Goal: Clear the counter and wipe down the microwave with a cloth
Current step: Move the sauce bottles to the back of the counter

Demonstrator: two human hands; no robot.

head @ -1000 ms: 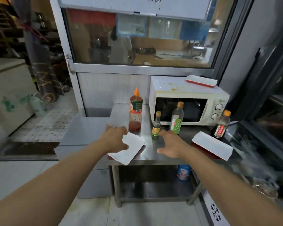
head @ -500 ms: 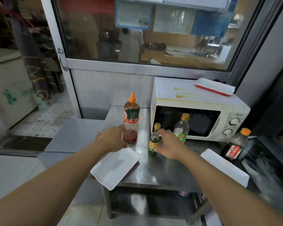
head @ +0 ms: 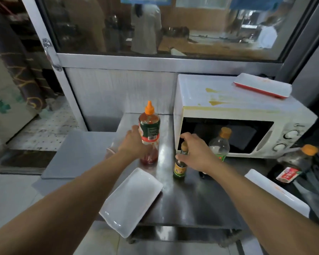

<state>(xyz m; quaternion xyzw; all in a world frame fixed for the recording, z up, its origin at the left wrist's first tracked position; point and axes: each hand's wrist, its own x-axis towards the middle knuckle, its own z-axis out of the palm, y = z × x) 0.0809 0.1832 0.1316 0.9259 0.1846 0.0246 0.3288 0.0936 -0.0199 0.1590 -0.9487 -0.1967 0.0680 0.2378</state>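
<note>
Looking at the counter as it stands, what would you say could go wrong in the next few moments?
1. The white plate juts past the counter front edge; a forearm might knock it off.
2. The right hand at the small green bottle could tip the clear bottle beside it.
3. The left hand grips the tall sauce bottle low, so it may wobble.

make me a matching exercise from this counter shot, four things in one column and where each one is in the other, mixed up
Things:
1. red-edged tray
2. sauce bottle with orange nozzle
3. small green-labelled bottle
4. white rectangular plate

Places:
A. at the right hand
B. overhanging the counter's front edge
C. on top of the microwave
D. at the left hand

Pairs: 1-C, 2-D, 3-A, 4-B
</note>
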